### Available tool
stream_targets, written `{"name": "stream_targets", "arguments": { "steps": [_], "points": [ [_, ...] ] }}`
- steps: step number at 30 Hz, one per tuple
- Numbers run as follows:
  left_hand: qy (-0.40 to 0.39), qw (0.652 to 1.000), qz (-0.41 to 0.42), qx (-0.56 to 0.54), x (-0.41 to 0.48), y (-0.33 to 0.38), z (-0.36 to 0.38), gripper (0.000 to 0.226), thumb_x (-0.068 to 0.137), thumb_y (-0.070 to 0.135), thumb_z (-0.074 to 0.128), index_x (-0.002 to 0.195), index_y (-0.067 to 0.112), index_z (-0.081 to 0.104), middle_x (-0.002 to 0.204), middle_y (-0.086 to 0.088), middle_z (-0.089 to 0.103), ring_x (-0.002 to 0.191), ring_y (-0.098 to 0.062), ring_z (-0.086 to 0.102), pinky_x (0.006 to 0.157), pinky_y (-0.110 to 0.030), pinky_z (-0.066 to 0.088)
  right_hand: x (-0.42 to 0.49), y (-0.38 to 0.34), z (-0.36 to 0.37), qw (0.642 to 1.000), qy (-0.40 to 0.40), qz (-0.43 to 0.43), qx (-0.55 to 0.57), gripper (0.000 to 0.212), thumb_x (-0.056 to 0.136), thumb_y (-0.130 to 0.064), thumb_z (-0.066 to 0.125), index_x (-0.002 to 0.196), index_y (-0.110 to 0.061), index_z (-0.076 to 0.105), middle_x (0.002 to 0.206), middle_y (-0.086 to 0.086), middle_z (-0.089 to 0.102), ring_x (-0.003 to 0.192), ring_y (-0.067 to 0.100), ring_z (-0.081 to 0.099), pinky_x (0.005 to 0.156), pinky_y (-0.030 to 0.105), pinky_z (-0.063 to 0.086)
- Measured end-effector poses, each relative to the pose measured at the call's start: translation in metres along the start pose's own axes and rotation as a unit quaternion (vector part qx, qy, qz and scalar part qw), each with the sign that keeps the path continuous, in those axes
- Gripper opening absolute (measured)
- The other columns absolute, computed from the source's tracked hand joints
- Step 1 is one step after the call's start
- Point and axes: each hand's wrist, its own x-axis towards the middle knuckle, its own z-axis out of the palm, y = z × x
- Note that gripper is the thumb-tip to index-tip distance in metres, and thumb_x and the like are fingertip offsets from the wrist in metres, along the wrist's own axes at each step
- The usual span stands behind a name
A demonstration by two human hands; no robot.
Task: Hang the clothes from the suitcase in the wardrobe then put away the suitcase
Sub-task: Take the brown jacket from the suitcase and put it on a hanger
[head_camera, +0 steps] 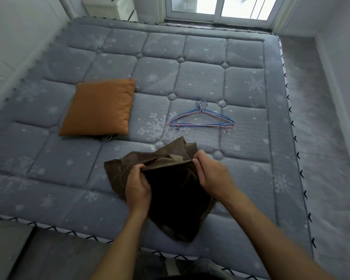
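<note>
A dark brown garment point(176, 201) hangs partly folded over the near part of the grey mattress point(200, 77). My left hand point(137, 188) grips its upper edge on the left and my right hand point(212, 174) pinches the same edge on the right, holding the cloth up between them. Beyond the garment, two thin wire hangers point(202, 120), one blue and one pink, lie stacked flat on the mattress. No suitcase or wardrobe shows in this view.
An orange cushion point(99, 107) lies on the mattress to the left, with something dark just under its near edge. A glass door point(220, 9) stands behind the bed. A strip of floor point(315, 118) runs along the right side, bounded by a white wall.
</note>
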Motion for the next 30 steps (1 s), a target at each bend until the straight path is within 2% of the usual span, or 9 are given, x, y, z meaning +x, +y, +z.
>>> {"name": "stream_targets", "arguments": {
  "steps": [2, 5, 9, 12, 16, 19, 22, 26, 30],
  "points": [
    [0.032, 0.999, 0.008, -0.039, 0.015, 0.017, -0.023, 0.018, 0.102, 0.008, 0.046, 0.110, 0.013, 0.062, 0.107, -0.009, 0.069, 0.100, -0.031, 0.065, 0.086, -0.036, 0.048, 0.009, 0.005, -0.010, 1.000, 0.002, -0.002, -0.012, 0.038, 0.102, -0.046, 0.028, 0.096, -0.015, 0.049, 0.072, 0.009, 0.064, 0.068, 0.037, 0.063, 0.058, 0.044, 0.048],
    [0.092, 0.993, 0.062, -0.028, 0.036, 0.054, -0.059, 0.021, 0.104, 0.021, 0.043, 0.106, 0.014, 0.062, 0.098, -0.013, 0.070, 0.090, -0.035, 0.065, 0.075, -0.040, 0.047, 0.022, 0.006, -0.027, 1.000, -0.012, -0.013, 0.020, 0.035, 0.101, -0.051, 0.034, 0.091, -0.019, 0.046, 0.071, 0.007, 0.062, 0.069, 0.035, 0.062, 0.060, 0.044, 0.047],
    [0.132, 0.978, 0.148, 0.062, 0.056, 0.095, -0.109, 0.021, 0.106, 0.033, 0.046, 0.102, 0.020, 0.061, 0.086, -0.010, 0.071, 0.078, -0.037, 0.066, 0.060, -0.039, 0.044, 0.030, -0.003, -0.048, 0.992, -0.037, -0.106, 0.054, 0.031, 0.093, -0.049, 0.061, 0.084, -0.024, 0.045, 0.063, -0.011, 0.047, 0.057, 0.011, 0.044, 0.057, 0.029, 0.038],
    [0.136, 0.957, 0.228, 0.116, 0.063, 0.114, -0.141, 0.033, 0.104, 0.046, 0.042, 0.095, 0.021, 0.061, 0.072, -0.007, 0.068, 0.065, -0.034, 0.066, 0.051, -0.036, 0.042, 0.031, 0.010, -0.048, 0.993, -0.026, -0.114, 0.014, 0.027, 0.091, -0.044, 0.066, 0.087, -0.027, 0.045, 0.063, -0.007, 0.053, 0.061, 0.021, 0.057, 0.057, 0.030, 0.040],
    [0.126, 0.925, 0.324, 0.153, 0.060, 0.152, -0.151, 0.038, 0.102, 0.047, 0.053, 0.079, 0.017, 0.062, 0.062, -0.006, 0.064, 0.058, -0.033, 0.064, 0.047, -0.033, 0.038, 0.029, 0.031, -0.027, 0.998, 0.045, 0.010, -0.038, 0.016, 0.088, -0.032, 0.059, 0.097, -0.025, 0.047, 0.082, 0.014, 0.071, 0.075, 0.040, 0.067, 0.057, 0.040, 0.046],
    [0.117, 0.916, 0.360, 0.130, 0.060, 0.178, -0.161, 0.042, 0.102, 0.048, 0.053, 0.076, 0.017, 0.059, 0.061, -0.007, 0.062, 0.056, -0.034, 0.063, 0.048, -0.036, 0.041, 0.030, 0.024, -0.019, 0.994, 0.091, 0.064, -0.001, 0.012, 0.087, -0.022, 0.057, 0.098, -0.021, 0.059, 0.094, 0.007, 0.067, 0.085, 0.035, 0.064, 0.063, 0.040, 0.048],
    [0.140, 0.915, 0.368, 0.092, 0.072, 0.191, -0.185, 0.037, 0.102, 0.044, 0.056, 0.079, 0.016, 0.065, 0.064, -0.009, 0.065, 0.060, -0.033, 0.065, 0.051, -0.038, 0.044, 0.038, 0.020, -0.025, 0.982, 0.142, 0.112, 0.059, 0.004, 0.094, -0.016, 0.059, 0.090, -0.018, 0.060, 0.090, 0.001, 0.054, 0.087, 0.029, 0.057, 0.067, 0.037, 0.043],
    [0.174, 0.896, 0.385, 0.139, 0.090, 0.200, -0.219, 0.039, 0.103, 0.050, 0.053, 0.083, 0.019, 0.067, 0.061, -0.005, 0.064, 0.059, -0.031, 0.066, 0.049, -0.035, 0.042, 0.058, 0.008, -0.057, 0.954, 0.249, 0.117, 0.115, 0.020, 0.101, -0.024, 0.052, 0.083, -0.016, 0.059, 0.082, 0.006, 0.060, 0.080, 0.029, 0.058, 0.067, 0.035, 0.037],
    [0.208, 0.889, 0.382, 0.142, 0.103, 0.209, -0.246, 0.041, 0.102, 0.053, 0.052, 0.087, 0.019, 0.070, 0.064, -0.007, 0.067, 0.062, -0.032, 0.068, 0.053, -0.036, 0.046, 0.086, -0.030, -0.124, 0.923, 0.343, 0.075, 0.156, 0.022, 0.104, -0.019, 0.051, 0.083, -0.014, 0.056, 0.075, 0.000, 0.055, 0.070, 0.016, 0.051, 0.063, 0.037, 0.035]
  ]
}}
